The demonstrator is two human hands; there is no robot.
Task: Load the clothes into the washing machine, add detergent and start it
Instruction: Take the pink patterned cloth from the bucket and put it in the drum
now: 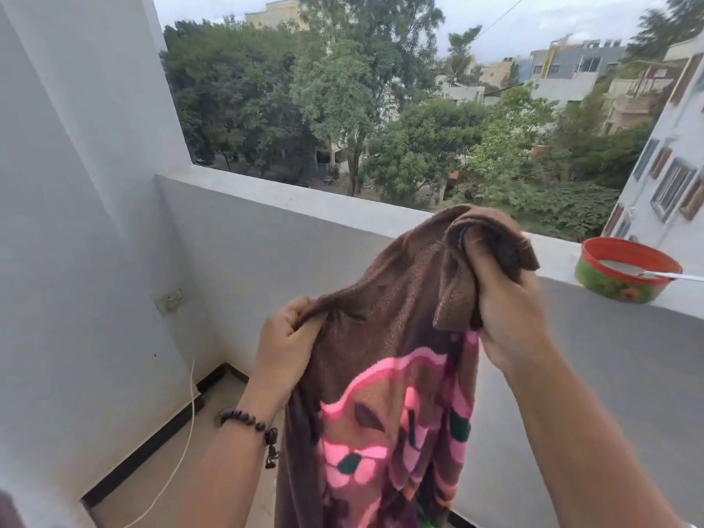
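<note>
A brown towel (384,337) with a pink flower pattern hangs in front of me, held up by both hands. My left hand (284,344) pinches its upper left edge, a dark bead bracelet on the wrist. My right hand (503,299) grips the bunched upper right corner, held higher. A red and green tub (624,270) holding white powder and a spoon stands on the parapet ledge at the right. No washing machine is in view.
I stand on a balcony. A grey parapet wall (304,253) runs across ahead, a white wall (76,222) with a socket (170,299) is on the left. A white cord (190,409) hangs down to the tiled floor (160,478). Trees and buildings lie beyond.
</note>
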